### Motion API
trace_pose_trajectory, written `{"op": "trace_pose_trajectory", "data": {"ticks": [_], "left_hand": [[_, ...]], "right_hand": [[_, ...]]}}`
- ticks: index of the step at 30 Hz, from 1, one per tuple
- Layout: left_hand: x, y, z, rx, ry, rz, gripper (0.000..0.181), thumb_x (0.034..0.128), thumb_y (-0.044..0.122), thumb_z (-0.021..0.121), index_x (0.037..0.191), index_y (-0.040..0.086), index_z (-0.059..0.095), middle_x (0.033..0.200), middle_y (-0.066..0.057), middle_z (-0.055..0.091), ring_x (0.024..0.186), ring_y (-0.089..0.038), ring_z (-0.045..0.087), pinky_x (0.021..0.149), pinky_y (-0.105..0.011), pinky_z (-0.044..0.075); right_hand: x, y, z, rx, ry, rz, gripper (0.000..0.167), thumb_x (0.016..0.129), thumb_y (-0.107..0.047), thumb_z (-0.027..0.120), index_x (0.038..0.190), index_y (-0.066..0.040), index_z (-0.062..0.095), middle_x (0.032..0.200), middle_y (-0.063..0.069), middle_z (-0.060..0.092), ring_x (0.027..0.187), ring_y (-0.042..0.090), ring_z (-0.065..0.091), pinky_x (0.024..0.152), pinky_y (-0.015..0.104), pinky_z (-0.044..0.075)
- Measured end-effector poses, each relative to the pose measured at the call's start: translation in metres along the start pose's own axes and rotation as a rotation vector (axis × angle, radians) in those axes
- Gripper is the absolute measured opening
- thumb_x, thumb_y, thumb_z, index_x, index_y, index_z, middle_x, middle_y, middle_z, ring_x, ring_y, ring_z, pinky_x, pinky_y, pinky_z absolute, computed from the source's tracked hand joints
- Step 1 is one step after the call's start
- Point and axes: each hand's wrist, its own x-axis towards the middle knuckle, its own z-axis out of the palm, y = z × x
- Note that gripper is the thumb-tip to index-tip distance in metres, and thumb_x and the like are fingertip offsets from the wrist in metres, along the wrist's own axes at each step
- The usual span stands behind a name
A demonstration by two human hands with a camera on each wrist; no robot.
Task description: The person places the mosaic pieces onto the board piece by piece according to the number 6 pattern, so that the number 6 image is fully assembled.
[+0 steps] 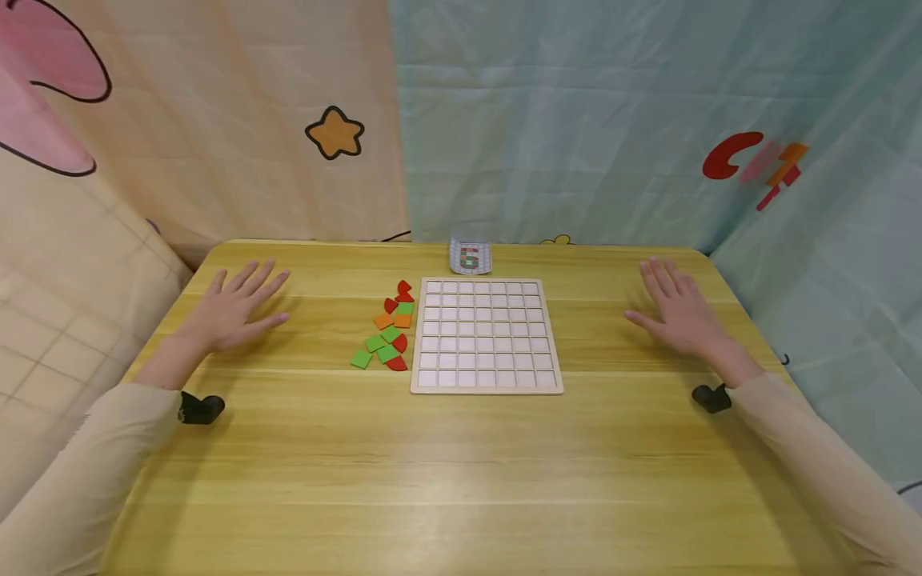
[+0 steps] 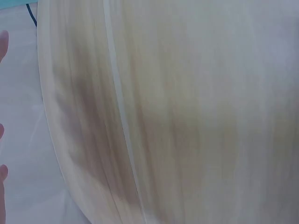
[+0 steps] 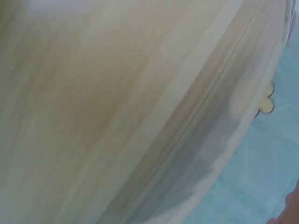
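My left hand (image 1: 238, 310) is spread flat with straight fingers over the left side of the table, holding nothing. Across from it, my right hand (image 1: 675, 314) is spread the same way over the right side, also with nothing in it. Between them lies a square wooden grid board (image 1: 487, 390) with white cells. Just left of the board is a loose cluster of small pieces: green squares (image 1: 362, 359), orange squares (image 1: 384, 322) and red quarter-rounds (image 1: 397, 363). Fingertips (image 2: 3, 172) show at the left edge of the left wrist view. Part of the right hand (image 3: 288, 210) shows in the right wrist view's corner.
Behind the board, near the table's far edge, stands a small gridded card (image 1: 471, 258) with a red and green pattern. The wooden table (image 1: 461, 472) has rounded far corners. Printed curtains (image 1: 576, 120) hang behind it and along both sides.
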Motion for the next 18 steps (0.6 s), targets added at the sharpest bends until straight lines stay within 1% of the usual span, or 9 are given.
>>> {"op": "trace_pose_trajectory", "data": {"ticks": [2, 5, 9, 11, 15, 18], "left_hand": [[0.003, 0.003, -0.001, -0.006, 0.014, 0.008, 0.073, 0.0976, 0.051, 0.044, 0.156, 0.023, 0.011, 0.161, -0.016, 0.011, 0.146, -0.042, 0.014, 0.11, -0.068, 0.006], [0.006, 0.009, -0.002, -0.004, 0.03, 0.004, 0.071, 0.0974, 0.05, 0.045, 0.155, 0.022, 0.016, 0.16, -0.017, 0.017, 0.144, -0.041, 0.021, 0.111, -0.066, 0.009], [0.011, 0.018, -0.001, 0.006, 0.077, 0.001, 0.068, 0.0968, 0.049, 0.047, 0.153, 0.015, 0.027, 0.157, -0.019, 0.025, 0.141, -0.041, 0.027, 0.111, -0.064, 0.015], [0.013, 0.022, 0.0, 0.013, 0.095, 0.002, 0.067, 0.0972, 0.049, 0.046, 0.151, 0.013, 0.03, 0.156, -0.019, 0.027, 0.139, -0.041, 0.029, 0.11, -0.063, 0.018], [0.018, 0.03, 0.001, 0.01, 0.106, -0.004, 0.065, 0.0982, 0.048, 0.045, 0.15, 0.012, 0.031, 0.155, -0.02, 0.029, 0.136, -0.045, 0.033, 0.106, -0.064, 0.024], [0.022, 0.036, 0.002, -0.014, 0.106, -0.021, 0.064, 0.0986, 0.048, 0.044, 0.15, 0.011, 0.033, 0.154, -0.022, 0.03, 0.133, -0.047, 0.035, 0.105, -0.064, 0.025]], "right_hand": [[0.001, -0.006, -0.001, -0.007, 0.011, -0.014, 0.089, 0.096, -0.054, 0.046, 0.155, -0.011, -0.004, 0.162, 0.012, -0.008, 0.149, 0.032, -0.012, 0.115, 0.062, 0.004], [0.002, -0.015, -0.001, -0.017, 0.023, -0.034, 0.088, 0.096, -0.053, 0.047, 0.155, -0.01, -0.003, 0.162, 0.013, -0.004, 0.149, 0.034, -0.006, 0.114, 0.062, 0.007], [0.005, -0.029, 0.0, -0.031, 0.037, -0.039, 0.087, 0.097, -0.052, 0.046, 0.155, -0.01, -0.003, 0.162, 0.013, -0.001, 0.149, 0.037, 0.001, 0.114, 0.061, 0.01], [0.006, -0.035, 0.001, -0.035, 0.047, -0.04, 0.087, 0.097, -0.052, 0.046, 0.155, -0.01, -0.003, 0.162, 0.015, 0.002, 0.148, 0.038, 0.004, 0.114, 0.061, 0.012], [0.008, -0.049, 0.003, -0.027, 0.041, -0.058, 0.088, 0.096, -0.053, 0.047, 0.155, -0.01, -0.003, 0.162, 0.015, 0.003, 0.148, 0.039, 0.005, 0.113, 0.063, 0.014], [0.009, -0.058, 0.003, -0.019, 0.015, -0.08, 0.089, 0.096, -0.054, 0.046, 0.155, -0.01, -0.003, 0.162, 0.013, -0.001, 0.149, 0.037, -0.001, 0.113, 0.064, 0.012]]}}
